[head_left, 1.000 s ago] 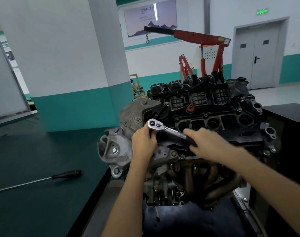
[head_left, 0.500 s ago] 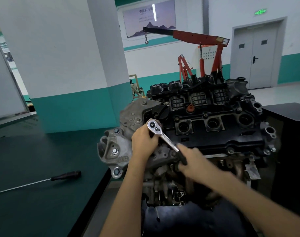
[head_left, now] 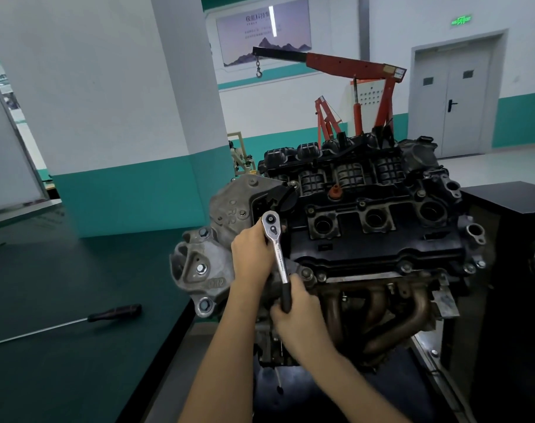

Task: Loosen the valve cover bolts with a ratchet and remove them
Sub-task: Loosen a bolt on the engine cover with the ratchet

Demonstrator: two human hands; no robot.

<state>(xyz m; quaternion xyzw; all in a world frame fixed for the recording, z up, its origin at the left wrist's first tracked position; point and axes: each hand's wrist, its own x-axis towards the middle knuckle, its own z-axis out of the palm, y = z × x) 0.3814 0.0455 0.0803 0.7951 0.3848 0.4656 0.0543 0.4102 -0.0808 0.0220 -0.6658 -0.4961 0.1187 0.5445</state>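
**Steady the head, pull the handle**

Your left hand (head_left: 250, 251) curls round the head of the black-handled chrome ratchet (head_left: 277, 254), holding its socket square at the black plastic valve cover's (head_left: 377, 244) left front corner. The bolt is hidden. Your right hand (head_left: 297, 314) wraps the handle end for leverage.

Left hand (head_left: 254, 254) curls in a grip ahead; right hand (head_left: 296, 314) grips nearer.
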